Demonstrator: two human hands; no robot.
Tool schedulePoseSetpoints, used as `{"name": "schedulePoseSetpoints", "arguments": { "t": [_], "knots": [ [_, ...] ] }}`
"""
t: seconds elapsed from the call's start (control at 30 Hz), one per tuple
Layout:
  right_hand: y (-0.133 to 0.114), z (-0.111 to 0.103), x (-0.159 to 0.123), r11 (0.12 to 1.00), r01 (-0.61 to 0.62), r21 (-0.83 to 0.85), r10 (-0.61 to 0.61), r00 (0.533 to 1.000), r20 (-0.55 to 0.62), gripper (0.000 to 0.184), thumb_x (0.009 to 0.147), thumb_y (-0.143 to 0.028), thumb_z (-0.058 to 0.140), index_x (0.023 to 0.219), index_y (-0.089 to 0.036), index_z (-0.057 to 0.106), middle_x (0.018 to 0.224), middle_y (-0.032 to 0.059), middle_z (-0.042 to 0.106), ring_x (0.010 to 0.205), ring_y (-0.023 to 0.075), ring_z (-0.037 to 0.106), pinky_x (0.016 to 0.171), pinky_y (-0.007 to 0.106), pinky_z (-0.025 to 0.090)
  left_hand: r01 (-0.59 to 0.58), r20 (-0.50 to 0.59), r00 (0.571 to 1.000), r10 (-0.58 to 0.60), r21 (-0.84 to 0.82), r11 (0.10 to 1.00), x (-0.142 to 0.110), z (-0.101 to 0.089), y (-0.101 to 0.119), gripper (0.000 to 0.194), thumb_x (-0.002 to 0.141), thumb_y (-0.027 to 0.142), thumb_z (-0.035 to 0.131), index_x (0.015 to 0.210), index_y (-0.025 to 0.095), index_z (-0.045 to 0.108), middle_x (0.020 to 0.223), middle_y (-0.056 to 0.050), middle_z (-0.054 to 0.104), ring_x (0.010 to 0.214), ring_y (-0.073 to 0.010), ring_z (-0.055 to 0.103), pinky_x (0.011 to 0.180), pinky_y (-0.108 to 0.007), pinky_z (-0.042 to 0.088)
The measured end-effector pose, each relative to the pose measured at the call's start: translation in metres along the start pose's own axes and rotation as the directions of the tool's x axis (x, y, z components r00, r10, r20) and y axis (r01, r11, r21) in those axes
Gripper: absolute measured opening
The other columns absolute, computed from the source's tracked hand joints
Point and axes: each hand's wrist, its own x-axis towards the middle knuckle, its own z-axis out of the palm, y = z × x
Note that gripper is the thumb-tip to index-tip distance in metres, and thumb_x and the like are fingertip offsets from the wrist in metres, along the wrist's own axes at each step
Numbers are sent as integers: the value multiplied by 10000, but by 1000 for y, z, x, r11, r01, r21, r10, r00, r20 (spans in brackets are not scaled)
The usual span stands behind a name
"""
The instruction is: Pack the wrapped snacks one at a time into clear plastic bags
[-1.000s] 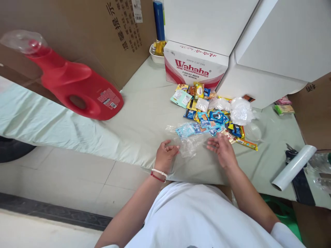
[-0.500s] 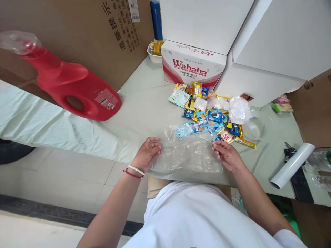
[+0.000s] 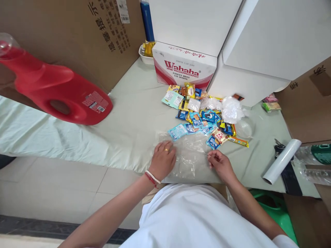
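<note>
A clear plastic bag (image 3: 190, 165) lies flat along the table's near edge, its outline faint against the cloth. On its left part rests my left hand (image 3: 163, 158), palm down and open, the fingers bent a little and lying on the plastic. At the bag's right edge, the thumb and forefinger of my right hand (image 3: 218, 163) are pinched together on the film. Just beyond the bag is a heap of small wrapped snacks, among them a light blue packet (image 3: 177, 132), a red and cream packet (image 3: 219, 135) and a yellow stick packet (image 3: 238, 141).
A Wahaha carton (image 3: 184, 67) stands behind the snacks, with crumpled clear plastic (image 3: 232, 110) to their right. On the left stands a large red bottle (image 3: 67, 93). A white roll (image 3: 281, 162) and clear bottles (image 3: 310, 155) lie at the right.
My left hand has gone from pinching the bag's left edge to lying palm down on it, farther right. My right hand still pinches the right edge. The bag now lies flatter.
</note>
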Motion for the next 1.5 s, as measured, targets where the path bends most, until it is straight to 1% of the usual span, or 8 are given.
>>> {"name": "schedulePoseSetpoints", "arguments": {
  "t": [0.17, 0.27, 0.5, 0.67, 0.87, 1.1, 1.23, 1.5],
  "knots": [
    [-12, -51, -7, 956, -60, -289, 77, 996, 48, 391, 720, -604, 769, 765, -226, 676, 583, -30, 546, 492, 138, 455, 465, 267, 380, 20, 82, 996, -26, 77, 997, -22, 14, -33, 520, 982, 406, 513, 1475, 243, 540, 1604, -181, 438, 1499, -367, 387, 1209, -637, 227],
    [-62, -55, 31, 852, 151, -502, -154, 987, 35, 342, 804, -568, 705, 761, -229, 691, 617, -12, 576, 564, 158, 483, 528, 276, 376, -11, 111, 994, 1, 89, 996, -28, 11, -38, 565, 991, 446, 493, 1526, 262, 485, 1640, -169, 379, 1517, -365, 363, 1217, -659, 184],
    [-171, 75, 213, 245, 389, -888, -509, 831, 224, 287, 964, -263, 469, 1061, -143, 711, 1067, 136, 708, 986, 270, 603, 840, 357, 441, -6, 119, 993, -5, 92, 996, -27, 10, -35, 576, 1002, 465, 477, 1540, 261, 463, 1651, -143, 361, 1519, -350, 366, 1231, -662, 159],
    [-161, 106, 255, -134, 709, -692, -219, 660, 719, 274, 944, -186, 497, 1053, -85, 728, 1144, 189, 687, 1161, 300, 517, 1002, 378, 371, 24, 86, 996, -27, 33, 999, -28, 5, -35, 558, 990, 467, 511, 1511, 267, 505, 1628, -127, 413, 1499, -334, 407, 1243, -630, 201],
    [-148, 43, 239, -71, 456, -887, -280, 845, 456, 267, 916, -183, 525, 1036, -104, 750, 1052, 158, 741, 1030, 284, 624, 1028, 404, 370, 41, 43, 998, -40, -6, 999, -27, 6, -35, 502, 998, 426, 504, 1467, 254, 557, 1601, -128, 456, 1481, -328, 434, 1247, -621, 202],
    [-159, 133, 243, 11, 198, -980, -137, 971, 195, 594, 976, -594, 485, 1165, -98, 751, 1197, 247, 718, 1126, 362, 655, 900, 414, 481, 31, 38, 999, -31, 10, 999, -27, 7, -34, 474, 998, 385, 503, 1441, 237, 579, 1569, -132, 501, 1452, -338, 471, 1226, -623, 254],
    [-155, 162, 246, 37, 160, -986, -79, 984, 157, 571, 889, -533, 656, 1255, -98, 703, 1269, 248, 689, 1166, 365, 646, 920, 416, 492, 41, 29, 999, -42, 29, 999, -28, 7, -34, 456, 1005, 379, 492, 1423, 224, 590, 1556, -125, 519, 1440, -331, 485, 1222, -603, 269],
    [-191, 109, 246, 40, 347, -937, -370, 876, 308, 704, 758, -399, 806, 1386, -180, 577, 1302, 166, 635, 1231, 413, 525, 1008, 533, 460, 46, -12, 999, -47, -32, 998, -27, 6, -37, 424, 995, 357, 518, 1384, 225, 621, 1519, -114, 564, 1420, -314, 511, 1241, -562, 242]
  ]
}}
